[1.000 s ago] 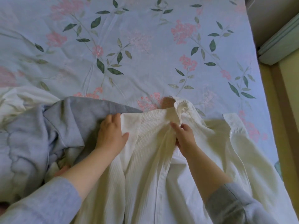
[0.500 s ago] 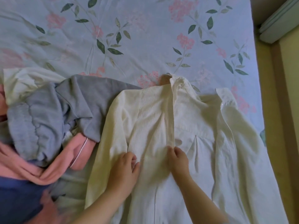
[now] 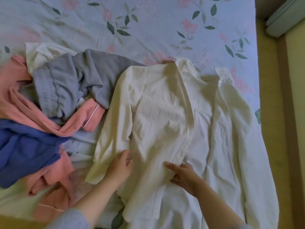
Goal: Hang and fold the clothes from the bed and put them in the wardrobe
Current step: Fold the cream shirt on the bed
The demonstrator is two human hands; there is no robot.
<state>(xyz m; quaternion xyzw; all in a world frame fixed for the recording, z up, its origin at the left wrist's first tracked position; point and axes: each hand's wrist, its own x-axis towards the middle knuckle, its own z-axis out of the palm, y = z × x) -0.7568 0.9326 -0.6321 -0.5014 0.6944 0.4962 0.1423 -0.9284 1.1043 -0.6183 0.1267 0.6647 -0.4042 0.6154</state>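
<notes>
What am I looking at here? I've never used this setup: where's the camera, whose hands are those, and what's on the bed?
There is no machine: a person works with bare hands. The single camera sits on the person's head and looks down at the bed, so the arms enter from the bottom edge. On the floral bedsheet lies a white collared shirt, spread out with its collar away from the person. The left hand rests on it beside the sleeve; whether it pinches the cloth I cannot tell. The right hand presses flat on the front edge. Left of the shirt is an unsorted pile: a grey garment, a pink garment and a blue garment.
</notes>
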